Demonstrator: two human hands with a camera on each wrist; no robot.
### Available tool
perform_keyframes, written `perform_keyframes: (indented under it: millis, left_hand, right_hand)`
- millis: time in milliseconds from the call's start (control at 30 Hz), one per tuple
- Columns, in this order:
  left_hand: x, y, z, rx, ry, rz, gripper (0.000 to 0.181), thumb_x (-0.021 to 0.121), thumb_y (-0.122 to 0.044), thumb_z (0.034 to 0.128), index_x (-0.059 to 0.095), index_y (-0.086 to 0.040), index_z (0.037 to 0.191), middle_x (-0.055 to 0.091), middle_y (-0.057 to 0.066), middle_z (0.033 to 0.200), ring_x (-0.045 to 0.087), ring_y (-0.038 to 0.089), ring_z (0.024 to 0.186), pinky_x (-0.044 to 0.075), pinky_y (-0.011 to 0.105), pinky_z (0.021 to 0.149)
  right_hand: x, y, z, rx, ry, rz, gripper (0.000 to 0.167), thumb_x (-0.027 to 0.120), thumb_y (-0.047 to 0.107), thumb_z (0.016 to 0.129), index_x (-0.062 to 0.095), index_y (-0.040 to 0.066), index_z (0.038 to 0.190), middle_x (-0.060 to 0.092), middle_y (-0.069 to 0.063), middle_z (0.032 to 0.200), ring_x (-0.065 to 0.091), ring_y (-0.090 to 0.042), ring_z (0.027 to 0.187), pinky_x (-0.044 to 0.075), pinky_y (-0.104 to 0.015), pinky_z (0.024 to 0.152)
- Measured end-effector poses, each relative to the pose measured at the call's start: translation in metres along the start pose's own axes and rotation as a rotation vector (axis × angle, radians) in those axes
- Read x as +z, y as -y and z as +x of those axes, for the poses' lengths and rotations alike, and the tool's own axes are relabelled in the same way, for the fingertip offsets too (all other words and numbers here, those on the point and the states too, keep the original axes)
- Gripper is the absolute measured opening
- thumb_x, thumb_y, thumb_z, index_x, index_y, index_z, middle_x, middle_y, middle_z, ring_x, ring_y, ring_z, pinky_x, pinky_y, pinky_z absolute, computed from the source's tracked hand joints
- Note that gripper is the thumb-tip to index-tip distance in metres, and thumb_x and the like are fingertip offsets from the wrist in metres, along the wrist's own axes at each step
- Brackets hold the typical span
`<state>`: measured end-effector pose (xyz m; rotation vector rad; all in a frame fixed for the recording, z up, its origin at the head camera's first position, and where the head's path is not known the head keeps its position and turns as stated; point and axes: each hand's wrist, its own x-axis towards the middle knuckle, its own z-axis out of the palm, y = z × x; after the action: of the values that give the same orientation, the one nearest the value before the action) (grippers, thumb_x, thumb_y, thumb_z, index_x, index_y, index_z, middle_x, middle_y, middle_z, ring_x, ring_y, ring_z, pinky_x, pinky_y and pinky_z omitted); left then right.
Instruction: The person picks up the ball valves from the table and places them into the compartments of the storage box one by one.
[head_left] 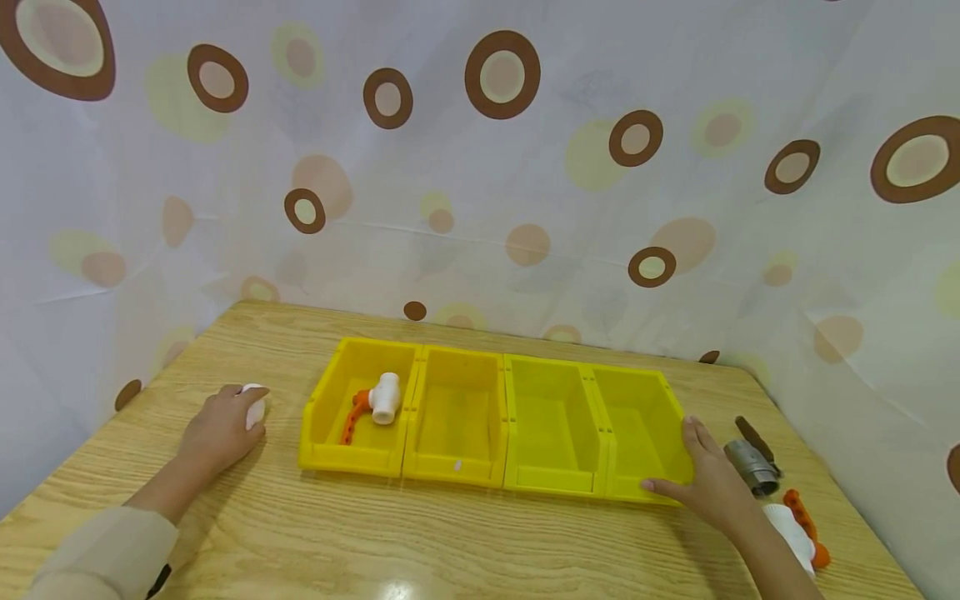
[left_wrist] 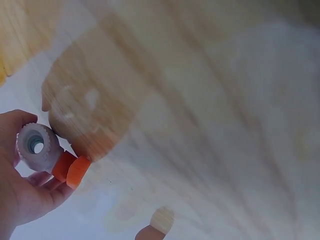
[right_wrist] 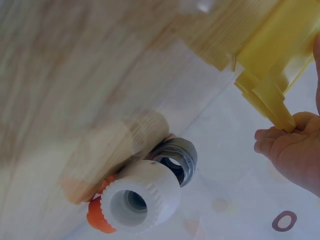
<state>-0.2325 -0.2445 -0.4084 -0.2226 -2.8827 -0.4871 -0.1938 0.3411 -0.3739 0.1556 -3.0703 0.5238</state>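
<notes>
At the left of the table, my left hand (head_left: 221,429) curls round a white valve (head_left: 256,410); the left wrist view shows the hand (left_wrist: 30,185) gripping its white body (left_wrist: 37,145), with an orange handle (left_wrist: 75,170) beside the fingers. On the right, my right hand (head_left: 712,479) grips the end wall of the rightmost yellow bin (head_left: 643,421), thumb at the front edge. The right wrist view has the hand (right_wrist: 295,150) against the yellow bin (right_wrist: 270,95). Inside the leftmost bin (head_left: 352,458) lies a white valve (head_left: 386,398) with an orange handle.
Right of the bins lie a metal valve (head_left: 750,467) with a brown handle and a white valve (head_left: 789,533) with an orange handle, close to my right forearm. Two middle bins (head_left: 459,473) join the end ones in a row. A patterned cloth (head_left: 450,167) hangs behind the table.
</notes>
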Motion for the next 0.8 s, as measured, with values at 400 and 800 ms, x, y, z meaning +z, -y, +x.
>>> perform_keyframes:
  millis: [400, 800]
  left_hand:
    - [-0.0009, -0.0032, -0.0022, -0.023, -0.005, -0.003, 0.046, 0.059, -0.006, 0.0783, 0.052, 0.008, 0.121, 0.047, 0.041, 0.112, 0.05, 0.056, 0.096, 0.048, 0.061, 0.073]
    - [-0.005, -0.0066, -0.0008, -0.032, -0.037, -0.008, 0.046, 0.058, -0.007, 0.0802, 0.051, 0.008, 0.123, 0.046, 0.041, 0.112, 0.049, 0.056, 0.096, 0.049, 0.059, 0.068]
  right_hand:
    - [-0.0003, 0.0004, -0.0005, 0.004, 0.014, 0.01, 0.119, 0.068, 0.056, 0.073, 0.0, -0.012, 0.143, 0.003, -0.038, 0.147, 0.019, -0.062, 0.125, 0.028, -0.07, 0.095]
    - [0.0, 0.0006, -0.0003, -0.002, 0.008, 0.001, 0.119, 0.068, 0.056, 0.073, 0.0, -0.013, 0.143, 0.005, -0.039, 0.146, 0.02, -0.062, 0.124, 0.029, -0.07, 0.094]
